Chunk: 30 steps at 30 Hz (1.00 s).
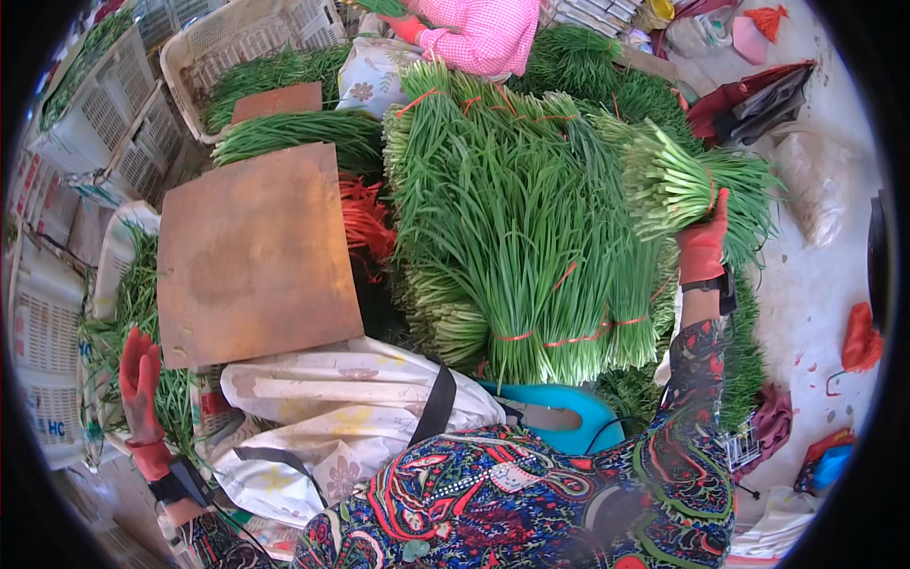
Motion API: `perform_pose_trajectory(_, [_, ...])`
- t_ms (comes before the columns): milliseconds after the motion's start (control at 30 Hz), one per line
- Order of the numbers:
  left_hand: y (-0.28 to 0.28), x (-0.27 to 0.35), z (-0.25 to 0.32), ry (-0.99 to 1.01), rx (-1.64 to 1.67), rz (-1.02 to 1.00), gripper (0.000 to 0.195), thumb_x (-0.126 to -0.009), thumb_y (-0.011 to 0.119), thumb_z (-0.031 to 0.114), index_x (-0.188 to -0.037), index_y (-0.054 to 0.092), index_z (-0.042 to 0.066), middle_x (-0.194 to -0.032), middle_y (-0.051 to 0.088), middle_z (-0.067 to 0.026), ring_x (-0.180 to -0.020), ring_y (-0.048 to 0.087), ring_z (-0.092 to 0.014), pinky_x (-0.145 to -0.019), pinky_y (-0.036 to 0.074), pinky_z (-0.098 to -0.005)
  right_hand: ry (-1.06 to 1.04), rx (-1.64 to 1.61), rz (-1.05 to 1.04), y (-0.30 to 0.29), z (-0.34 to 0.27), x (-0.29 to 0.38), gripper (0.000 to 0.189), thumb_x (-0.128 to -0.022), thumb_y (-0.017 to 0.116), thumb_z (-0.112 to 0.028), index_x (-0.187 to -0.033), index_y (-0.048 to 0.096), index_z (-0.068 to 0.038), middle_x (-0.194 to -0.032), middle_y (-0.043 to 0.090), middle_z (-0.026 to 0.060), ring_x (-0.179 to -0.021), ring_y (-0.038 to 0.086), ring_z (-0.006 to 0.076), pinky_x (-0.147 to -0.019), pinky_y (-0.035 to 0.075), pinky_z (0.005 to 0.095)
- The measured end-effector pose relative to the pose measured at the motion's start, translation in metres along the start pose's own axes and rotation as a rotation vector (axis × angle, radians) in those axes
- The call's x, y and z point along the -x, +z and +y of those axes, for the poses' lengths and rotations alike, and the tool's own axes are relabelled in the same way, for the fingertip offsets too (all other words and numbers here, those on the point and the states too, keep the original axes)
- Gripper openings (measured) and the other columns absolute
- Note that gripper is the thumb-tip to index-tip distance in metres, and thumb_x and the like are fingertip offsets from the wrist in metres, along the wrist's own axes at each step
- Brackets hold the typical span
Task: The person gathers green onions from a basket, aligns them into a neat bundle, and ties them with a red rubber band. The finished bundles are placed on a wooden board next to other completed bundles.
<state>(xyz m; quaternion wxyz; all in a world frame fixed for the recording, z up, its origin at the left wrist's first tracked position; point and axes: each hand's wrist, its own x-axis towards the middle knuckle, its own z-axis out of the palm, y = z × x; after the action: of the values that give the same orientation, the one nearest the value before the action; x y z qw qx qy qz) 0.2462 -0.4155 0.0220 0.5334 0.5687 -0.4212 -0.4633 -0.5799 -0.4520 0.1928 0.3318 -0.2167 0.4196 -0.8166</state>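
My right hand (702,245), in a red rubber glove, grips a bunch of garlic chives (686,185) bound with a red tie. Its pale cut stems point left and its green leaves spread right. That bunch is at the right side of a large pile of tied garlic chives (512,199). At the far left my left hand (141,387), also gloved in red, is raised with its fingers extended and nothing in it. Beside it are loose green leaves (170,405) and a brown board (259,256) with a worn, stained surface.
Red ties (366,217) hang between board and pile. A co-worker in a pink checked sleeve (480,32) sits opposite. White plastic crates (99,92) stand along the left. A floral cloth (341,405) covers my lap, near a turquoise plastic object (604,419). A clear plastic bag (810,181) lies right.
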Motion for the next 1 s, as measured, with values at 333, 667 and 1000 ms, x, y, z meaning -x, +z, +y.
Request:
perform_pose_trajectory(333, [0.038,-0.005,0.035,-0.109,-0.145,-0.023,0.052,-0.097,0.059,0.016,-0.145,0.041,0.007,-0.143,0.047,-0.0095,-0.126,0.05,-0.021,-0.107,0.039,-0.033,0.365,0.014,0.155,-0.075,0.212,-0.033,0.055,-0.094,0.05,-0.05,-0.134,0.054,-0.013,-0.13,0.059,0.0085,-0.114,0.057,0.0258,-0.099,0.045,0.0412])
perform_pose_trajectory(667, [0.05,-0.008,0.032,-0.15,-0.212,-0.047,0.05,-0.097,0.058,0.014,-0.144,0.042,0.008,-0.141,0.048,-0.0077,-0.124,0.051,-0.02,-0.104,0.041,-0.0324,0.34,0.065,0.11,-0.086,0.219,-0.035,0.049,-0.092,0.055,-0.039,-0.132,0.052,-0.011,-0.129,0.059,0.0098,-0.113,0.057,0.0278,-0.1,0.044,0.0409])
perform_pose_trajectory(1000, [0.045,-0.01,0.039,-0.139,-0.188,-0.061,0.051,-0.097,0.059,0.018,-0.144,0.042,0.008,-0.142,0.048,-0.0075,-0.125,0.051,-0.021,-0.105,0.041,-0.0333,0.443,0.076,0.395,-0.057,0.204,-0.021,0.052,-0.099,0.043,-0.05,-0.128,0.059,-0.01,-0.118,0.065,0.0059,-0.104,0.059,0.0207,-0.091,0.047,0.0318])
